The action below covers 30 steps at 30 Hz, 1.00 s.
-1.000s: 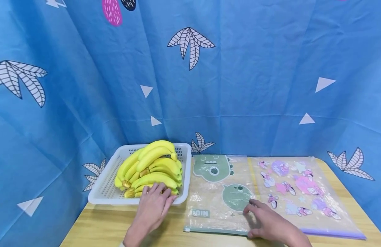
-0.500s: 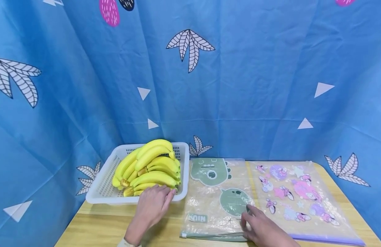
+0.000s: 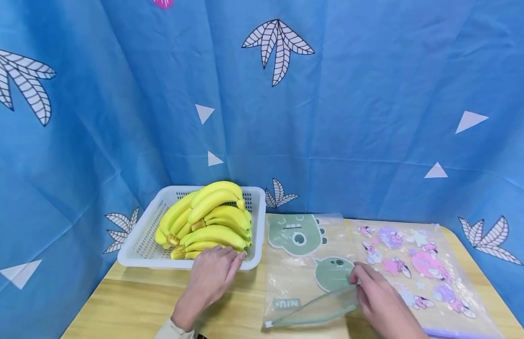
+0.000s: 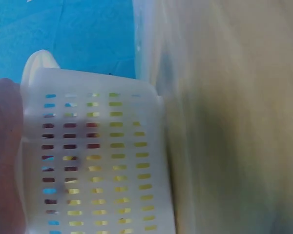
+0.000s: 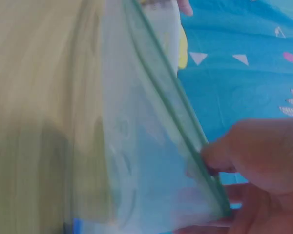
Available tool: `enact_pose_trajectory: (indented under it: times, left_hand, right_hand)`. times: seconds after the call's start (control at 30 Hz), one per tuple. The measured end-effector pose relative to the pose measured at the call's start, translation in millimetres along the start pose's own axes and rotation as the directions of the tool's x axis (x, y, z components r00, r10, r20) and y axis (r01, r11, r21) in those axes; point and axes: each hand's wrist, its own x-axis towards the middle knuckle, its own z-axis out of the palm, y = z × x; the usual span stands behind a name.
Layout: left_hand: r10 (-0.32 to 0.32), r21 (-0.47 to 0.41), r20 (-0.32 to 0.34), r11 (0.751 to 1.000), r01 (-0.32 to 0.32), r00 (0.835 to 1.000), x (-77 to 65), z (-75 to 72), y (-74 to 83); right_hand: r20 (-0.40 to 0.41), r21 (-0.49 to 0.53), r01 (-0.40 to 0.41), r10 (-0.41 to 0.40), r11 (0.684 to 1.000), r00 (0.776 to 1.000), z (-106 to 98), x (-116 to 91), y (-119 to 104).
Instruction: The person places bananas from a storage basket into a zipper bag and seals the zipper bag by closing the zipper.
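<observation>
My right hand [image 3: 378,294] pinches the green zip edge of a clear dinosaur-print zipper bag [image 3: 289,282], lifting its near right corner. In the right wrist view, the thumb presses the green zip strip [image 5: 173,105] with fingers behind it, and the mouth gapes slightly. My left hand [image 3: 213,275] lies over the front rim of a white slotted plastic basket [image 3: 136,252], beside the lowest bananas [image 3: 215,235]. Through the slots in the left wrist view, dark finger shapes show inside the basket wall [image 4: 102,185]; the fingertips are hidden.
A second clear zipper bag [image 3: 427,268], with pink and purple cartoon prints and a purple zip, lies flat at the right. A blue patterned curtain [image 3: 351,117] hangs behind the wooden table [image 3: 130,301].
The right hand has taken hold of the dinosaur bag's zip edge and raised it, parting the mouth. The left hand stays at the basket. The head view has shifted slightly.
</observation>
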Motion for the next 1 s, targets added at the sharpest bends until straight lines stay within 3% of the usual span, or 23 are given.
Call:
enact_pose_trajectory:
  times: [0.1,0.17,0.23,0.37,0.5,0.57,0.63,0.73,0.8,0.9,0.97,1.0]
  left_hand:
    - [0.016,0.01,-0.011,1.0,-0.016,1.0,-0.7,1.3,1.0]
    - [0.022,0.018,-0.02,1.0,-0.022,1.0,-2.0,2.5,1.0]
    - [0.026,0.019,-0.034,0.999,-0.025,0.999,-3.0,3.5,0.3]
    - [0.031,0.021,-0.059,0.999,-0.03,0.998,-2.8,4.0,-2.6]
    - [0.027,0.019,-0.067,0.999,-0.026,0.997,-2.0,3.6,-5.7]
    - [0.026,0.018,-0.069,1.0,-0.024,0.997,-2.1,3.6,-6.7]
    - [0.024,0.015,-0.068,1.0,-0.023,0.997,-2.2,3.5,-7.3]
    - [0.02,0.018,-0.067,1.0,-0.019,0.998,-2.4,3.4,-7.8]
    - [0.018,0.018,-0.06,1.0,-0.017,0.998,-2.3,3.2,-7.9]
    - [0.024,0.016,-0.047,1.0,-0.024,0.999,-1.5,2.6,-7.7]
    - [0.035,0.008,-0.042,0.999,-0.034,0.999,-0.9,2.4,-7.7]
    - [0.04,0.005,-0.044,0.999,-0.04,0.998,-0.7,2.5,-7.7]
  right_hand:
    - [-0.116,-0.054,-0.075,0.069,0.996,0.991,-6.6,-0.8,2.5]
    - [-0.19,-0.043,-0.144,0.133,0.989,0.973,-11.3,-1.4,4.5]
    - [-0.274,0.016,-0.212,0.208,0.977,0.939,-16.4,-1.6,7.2]
    - [-0.331,0.165,-0.371,0.406,0.914,0.852,-26.1,1.2,15.7]
    - [-0.185,0.276,-0.528,0.583,0.803,0.791,-34.0,2.0,34.9]
    - [-0.032,0.26,-0.62,0.648,0.741,0.761,-38.6,0.8,47.6]
    - [0.123,0.191,-0.682,0.673,0.705,0.73,-43.5,-0.3,60.3]
    - [0.271,0.138,-0.693,0.646,0.708,0.713,-48.2,-2.7,72.9]
    - [0.314,0.247,-0.686,0.614,0.684,0.724,-49.2,-5.1,75.2]
    - [0.315,0.418,-0.668,0.592,0.615,0.742,-52.5,-7.3,72.5]
    - [0.264,0.478,-0.633,0.588,0.609,0.765,-56.2,-8.3,68.7]
    - [0.221,0.47,-0.618,0.593,0.631,0.774,-58.6,-8.3,66.6]
